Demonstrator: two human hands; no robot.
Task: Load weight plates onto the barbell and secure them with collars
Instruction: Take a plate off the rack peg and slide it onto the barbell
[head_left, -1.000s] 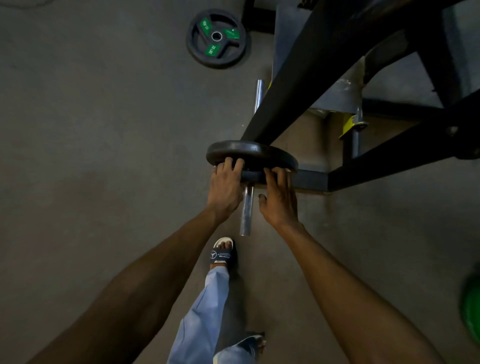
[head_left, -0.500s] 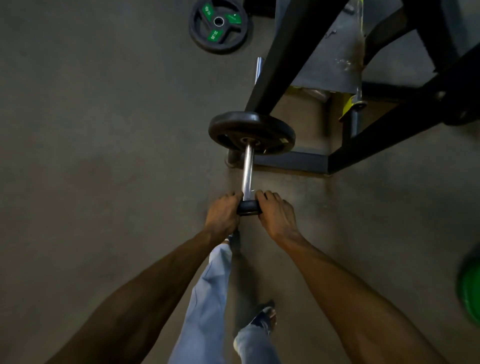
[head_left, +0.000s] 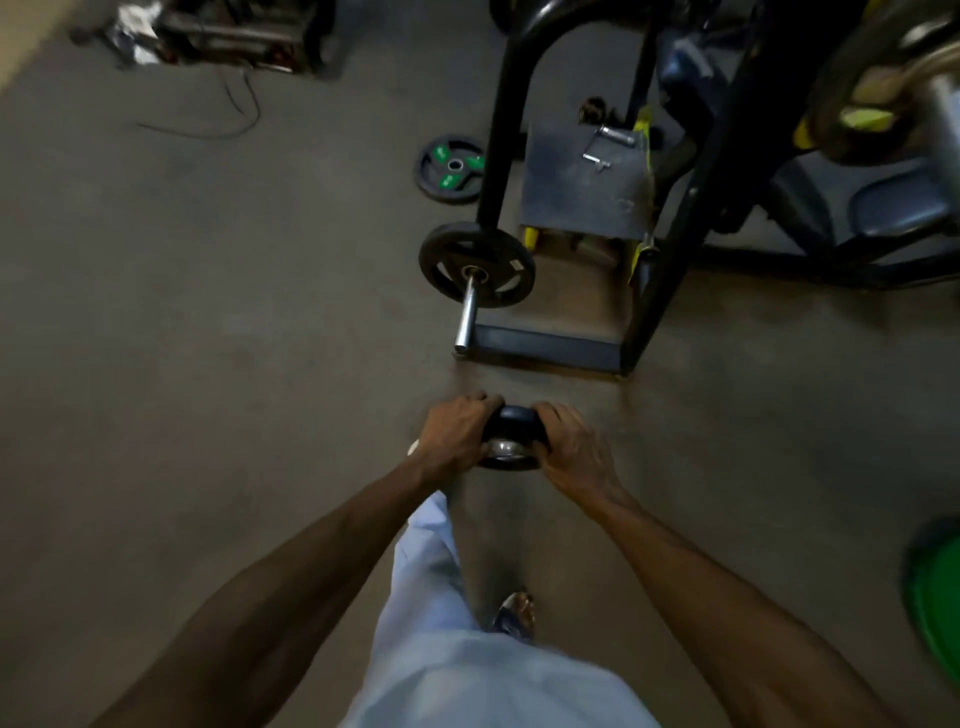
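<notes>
A black machine frame (head_left: 670, 249) rises from the gym floor (head_left: 208, 364) ahead of me, its upright standing just behind the loaded weight plate (head_left: 477, 264). That plate sits on the barbell sleeve (head_left: 466, 317), whose bare chrome end points toward me. A green-marked plate (head_left: 451, 169) lies flat beyond it. Nearer, apart from the sleeve, my left hand (head_left: 451, 436) and right hand (head_left: 574, 449) have fingers curled around a small black plate (head_left: 511, 439), one on each side.
</notes>
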